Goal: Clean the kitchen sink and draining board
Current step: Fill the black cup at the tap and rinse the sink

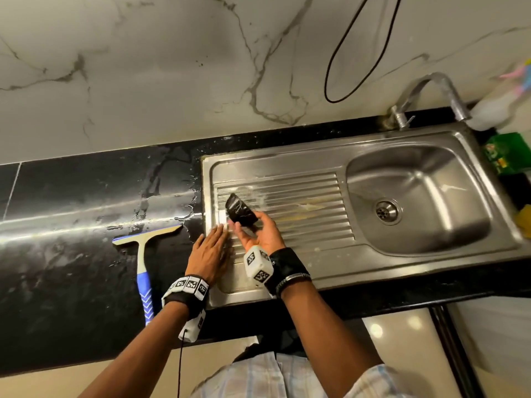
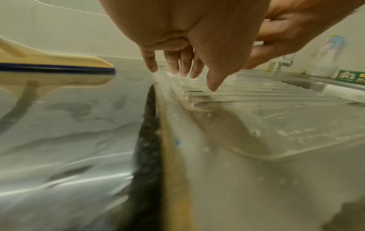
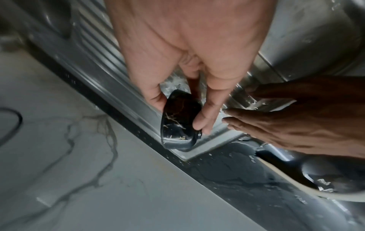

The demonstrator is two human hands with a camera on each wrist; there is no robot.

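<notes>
both hands work the draining board (image 1: pixel 301 202): the right hand (image 1: pixel 260 229) grips a black scraper (image 1: pixel 240 211) just past the flat, relaxed left hand (image 1: pixel 208 252), so next likely comes scraping its soiled ridges.

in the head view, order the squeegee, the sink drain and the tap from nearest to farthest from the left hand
From the left hand, which lies flat at the draining board's left edge:
1. Squeegee: just to its left on the black counter.
2. Sink drain: to the right, in the bottom of the basin.
3. Tap: far right at the back, by the wall.
</notes>
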